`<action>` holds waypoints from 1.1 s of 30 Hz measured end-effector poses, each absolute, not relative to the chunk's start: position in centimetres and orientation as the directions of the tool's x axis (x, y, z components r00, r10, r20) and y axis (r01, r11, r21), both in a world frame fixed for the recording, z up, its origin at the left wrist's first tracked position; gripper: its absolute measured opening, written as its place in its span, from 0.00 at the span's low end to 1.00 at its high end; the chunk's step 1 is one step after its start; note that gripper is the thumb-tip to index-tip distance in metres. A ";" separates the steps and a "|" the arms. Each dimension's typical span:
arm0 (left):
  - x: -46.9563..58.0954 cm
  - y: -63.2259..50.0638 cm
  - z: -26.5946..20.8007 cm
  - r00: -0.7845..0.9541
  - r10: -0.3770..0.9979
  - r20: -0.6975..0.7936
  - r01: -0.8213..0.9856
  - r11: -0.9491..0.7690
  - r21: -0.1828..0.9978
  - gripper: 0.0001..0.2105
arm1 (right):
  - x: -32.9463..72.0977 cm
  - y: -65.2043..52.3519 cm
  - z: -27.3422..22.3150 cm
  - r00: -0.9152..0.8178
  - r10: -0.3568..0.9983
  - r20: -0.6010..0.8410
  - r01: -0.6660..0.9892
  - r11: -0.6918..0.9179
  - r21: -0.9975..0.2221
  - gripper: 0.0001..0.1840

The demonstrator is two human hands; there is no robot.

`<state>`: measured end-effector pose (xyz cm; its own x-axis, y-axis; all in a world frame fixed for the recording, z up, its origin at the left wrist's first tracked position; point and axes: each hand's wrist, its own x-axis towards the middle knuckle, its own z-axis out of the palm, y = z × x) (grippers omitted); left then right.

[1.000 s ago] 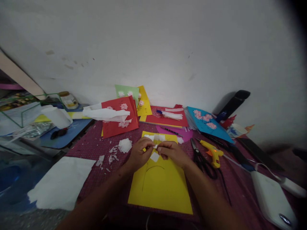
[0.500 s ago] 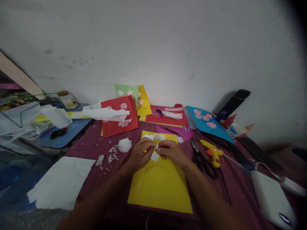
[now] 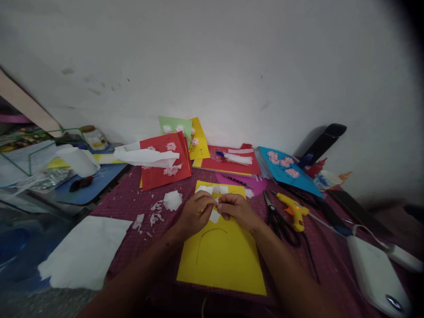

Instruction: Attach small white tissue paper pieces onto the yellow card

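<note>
My left hand and my right hand meet over the upper part of a yellow sheet of paper. Both pinch a small piece of white tissue paper, mostly covered by the fingertips. Another white tissue piece lies on the sheet just below the fingers. Along the sheet's top edge are more white pieces. A thin curved dark line is drawn on the yellow paper.
Scissors and a yellow glue gun lie to the right. White tissue squares and scraps are on the left. Red cards and a blue card with pink flowers stand behind, near the wall. A white box sits at right.
Both hands stay in the same place; the fingertips shift slightly around the tissue piece, which shows a little less now.
</note>
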<state>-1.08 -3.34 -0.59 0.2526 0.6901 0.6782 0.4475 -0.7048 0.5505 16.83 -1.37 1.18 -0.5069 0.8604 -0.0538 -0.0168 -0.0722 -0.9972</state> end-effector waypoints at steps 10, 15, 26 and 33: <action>-1.1 -3.4 -0.8 0.245 0.701 0.669 0.456 -0.693 0.559 0.08 | 16.7 -1.3 1.2 -0.474 0.878 -0.063 0.004 -0.070 -0.998 0.05; -1.0 -3.4 -1.0 0.248 0.701 0.669 0.459 -0.693 0.556 0.08 | 16.6 -1.5 1.7 -0.453 0.888 -0.075 -0.006 -0.087 -0.996 0.06; -1.0 -3.4 -0.8 0.244 0.707 0.664 0.456 -0.687 0.565 0.08 | 16.7 -1.5 1.6 -0.479 0.876 -0.058 -0.031 -0.083 -0.996 0.07; -1.0 -3.8 -0.4 0.244 0.724 0.645 0.412 -0.680 0.607 0.07 | 16.7 -1.4 1.6 -0.459 0.888 -0.042 -0.012 -0.054 -0.998 0.09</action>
<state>-1.02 -3.76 -0.39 0.2441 0.7239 0.6452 0.4119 -0.6798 0.6069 16.71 -1.40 1.58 -0.4588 0.8875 -0.0421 -0.0124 -0.0538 -0.9985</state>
